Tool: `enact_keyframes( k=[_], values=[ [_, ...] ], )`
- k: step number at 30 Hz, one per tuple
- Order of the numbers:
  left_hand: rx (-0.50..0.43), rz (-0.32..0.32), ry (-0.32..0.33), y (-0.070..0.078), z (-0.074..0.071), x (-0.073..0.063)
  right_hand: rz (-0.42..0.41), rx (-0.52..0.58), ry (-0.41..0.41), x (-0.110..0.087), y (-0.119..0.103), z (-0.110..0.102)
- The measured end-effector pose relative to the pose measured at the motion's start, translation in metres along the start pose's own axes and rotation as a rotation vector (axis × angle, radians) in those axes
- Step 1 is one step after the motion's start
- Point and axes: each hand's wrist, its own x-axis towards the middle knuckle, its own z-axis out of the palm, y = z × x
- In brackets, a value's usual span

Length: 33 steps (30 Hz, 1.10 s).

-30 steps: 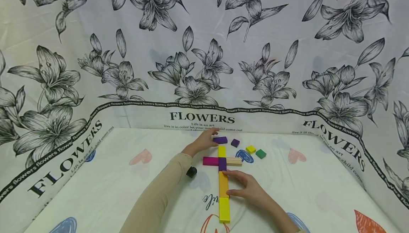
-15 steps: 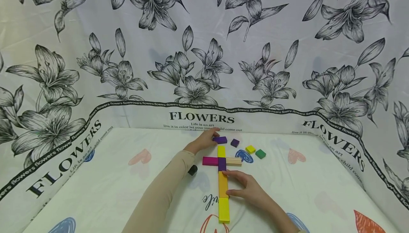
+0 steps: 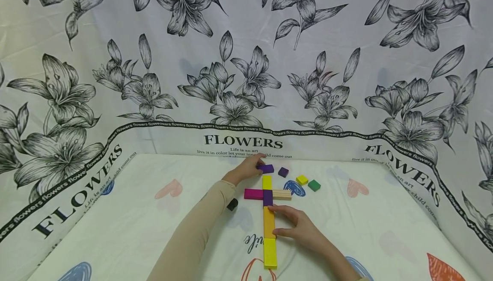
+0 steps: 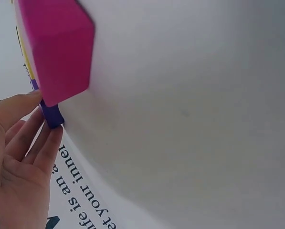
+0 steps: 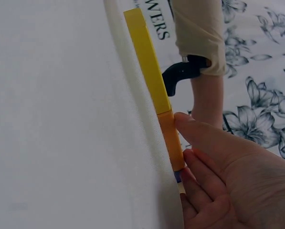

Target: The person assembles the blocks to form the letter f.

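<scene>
At the far end of a cross-shaped row of blocks, my left hand (image 3: 246, 170) pinches a long purple block (image 3: 267, 169) by its left end. The left wrist view shows the thumb and fingers on either side of that purple block (image 4: 51, 114), partly behind a magenta block (image 4: 63, 52). My right hand (image 3: 304, 232) touches the right side of an orange block (image 3: 268, 222) with thumb and index fingertip. Beyond the orange block lie another purple block (image 3: 267, 198) and a yellow block (image 3: 267, 182); a longer yellow block (image 3: 270, 253) lies on the near side.
Magenta (image 3: 253, 194) and plain wooden blocks (image 3: 282, 194) form the side arms. Small purple (image 3: 283, 172), yellow (image 3: 302, 180) and green blocks (image 3: 314, 185) lie loose at the right. A black object (image 3: 233, 205) sits beside the left sleeve. Flower-printed fabric (image 3: 246, 80) stands behind the cloth.
My left hand has shifted slightly right and its fingers have come onto the end of the far purple block. The right hand stays in place at the orange block.
</scene>
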Motion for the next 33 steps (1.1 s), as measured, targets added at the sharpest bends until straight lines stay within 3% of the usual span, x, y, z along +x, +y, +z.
enact_keyframes(
  k=[20,29,33],
  values=[
    [-0.077,-0.091,0.032,0.001,0.0007,-0.0001,-0.006,-0.039,0.012,0.0012,0.0026,-0.0007],
    [-0.165,-0.176,-0.011,-0.0061,-0.003,0.0002,-0.008,-0.053,0.009,0.0024,0.0051,-0.0007],
    [-0.155,-0.185,-0.014,-0.006,-0.0044,0.0,0.002,-0.041,0.009,0.0023,0.0054,-0.0009]
  ],
)
